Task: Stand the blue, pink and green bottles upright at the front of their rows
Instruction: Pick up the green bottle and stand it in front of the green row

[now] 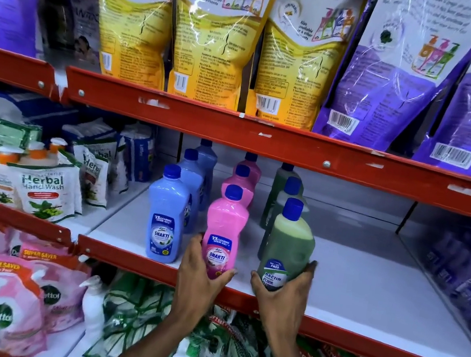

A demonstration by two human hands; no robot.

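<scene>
Both forearms reach up from the bottom edge, and the left hand (pixel 202 269) is wrapped round the base of the pink bottle (pixel 223 232), fingers curled on its label, steadying it at the lip of the shelf (pixel 363 299). Right beside it, the right hand (pixel 283 292) cups the foot of the green bottle (pixel 286 249), thumb on one side, fingers round the other. That one leans a touch away from the left hand, so my read is it's being squared up, not yet settled. Just beyond the left hand on its outer side, the blue bottle (pixel 165 216) stands upright on its own, untouched, label forward at the front of its row.

Why low grips? Tall, narrow bottles tip easily; holding near the base lets each one be slid and set straight at the edge.

Count them: three blue in a line running back from the hand, three pink, three green, nine in all, every one with a dark blue cap. The rear ones sit in shadow.

Further out, herbal hand wash pouches (pixel 41 192) crowd the far side past the left hand, and five refill pouches (pixel 221 32) hang over the red rail (pixel 266 136) above.
</scene>
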